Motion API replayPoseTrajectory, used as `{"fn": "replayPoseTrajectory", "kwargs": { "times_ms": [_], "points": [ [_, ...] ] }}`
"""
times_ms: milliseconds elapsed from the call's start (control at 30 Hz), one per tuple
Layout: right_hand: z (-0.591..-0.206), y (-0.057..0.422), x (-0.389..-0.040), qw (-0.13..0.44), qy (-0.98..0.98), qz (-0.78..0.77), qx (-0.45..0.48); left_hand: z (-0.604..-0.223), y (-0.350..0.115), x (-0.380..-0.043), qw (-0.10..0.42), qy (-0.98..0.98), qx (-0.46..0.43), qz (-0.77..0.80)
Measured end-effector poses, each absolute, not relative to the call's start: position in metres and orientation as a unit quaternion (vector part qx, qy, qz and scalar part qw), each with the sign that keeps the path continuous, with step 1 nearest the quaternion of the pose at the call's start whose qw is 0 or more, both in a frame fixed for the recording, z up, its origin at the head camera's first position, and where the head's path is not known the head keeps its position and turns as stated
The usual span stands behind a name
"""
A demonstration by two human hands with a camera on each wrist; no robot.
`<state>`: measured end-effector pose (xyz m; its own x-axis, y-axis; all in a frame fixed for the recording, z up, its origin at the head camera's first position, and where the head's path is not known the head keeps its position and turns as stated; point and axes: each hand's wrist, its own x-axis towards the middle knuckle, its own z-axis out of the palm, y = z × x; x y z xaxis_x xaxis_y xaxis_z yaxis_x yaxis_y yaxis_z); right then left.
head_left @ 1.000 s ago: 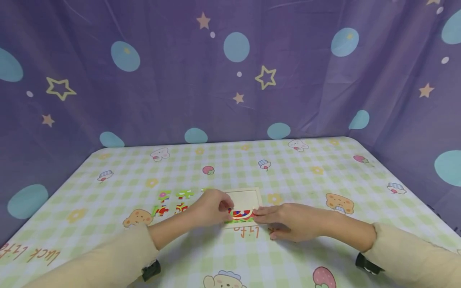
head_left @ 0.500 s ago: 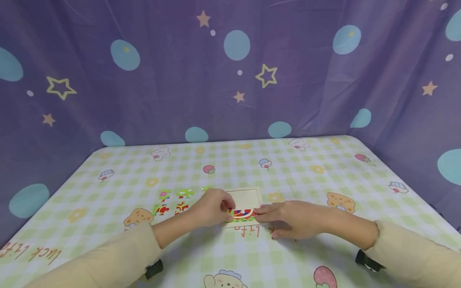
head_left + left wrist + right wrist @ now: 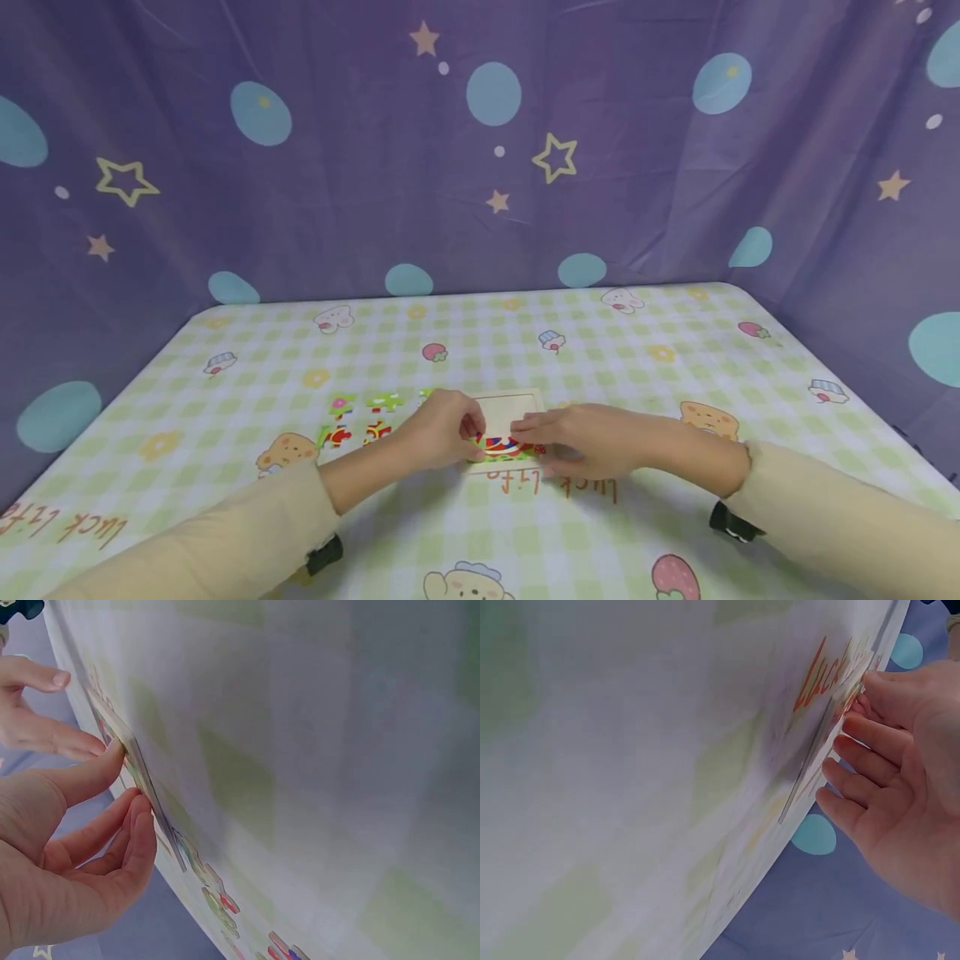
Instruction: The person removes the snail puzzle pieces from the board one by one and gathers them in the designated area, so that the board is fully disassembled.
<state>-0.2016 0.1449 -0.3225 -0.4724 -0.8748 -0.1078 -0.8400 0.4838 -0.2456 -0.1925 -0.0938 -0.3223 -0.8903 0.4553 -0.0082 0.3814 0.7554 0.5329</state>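
Note:
A small wooden puzzle tray (image 3: 506, 412) lies on the table in the head view, with joined jigsaw pieces (image 3: 504, 448) in red, blue and green along its near side. At the tray's near left corner, my left hand (image 3: 437, 432) pinches a jigsaw piece between thumb and curled fingers; most of that piece is hidden. My right hand (image 3: 600, 437) reaches over the tray's right side, fingers fairly straight, the tips at the joined pieces. In the right wrist view its fingers are spread above the tray (image 3: 810, 769).
Several loose jigsaw pieces (image 3: 385, 403) lie left of the tray, partly behind the left hand. A checked, printed tablecloth (image 3: 480, 525) covers the table. A purple curtain (image 3: 337, 200) hangs behind and at both sides.
My right hand has moved left, further over the tray, uncovering the tray's near right corner. The left hand stays at the left corner, almost unmoved.

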Motion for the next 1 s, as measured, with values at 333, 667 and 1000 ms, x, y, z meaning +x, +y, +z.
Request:
{"fn": "replayPoseTrajectory", "kwargs": {
  "times_ms": [333,667,1000],
  "points": [
    [-0.326,0.125,-0.216,0.126,0.856,-0.109,-0.49,-0.322,-0.093,-0.195,0.074,0.934,0.223,0.268],
    [-0.327,0.122,-0.22,0.121,0.843,-0.137,-0.505,-0.319,-0.094,-0.198,0.09,0.932,0.205,0.287],
    [-0.331,0.121,-0.222,0.122,0.84,-0.148,-0.507,-0.322,-0.094,-0.199,0.101,0.932,0.187,0.292]
  ]
}}
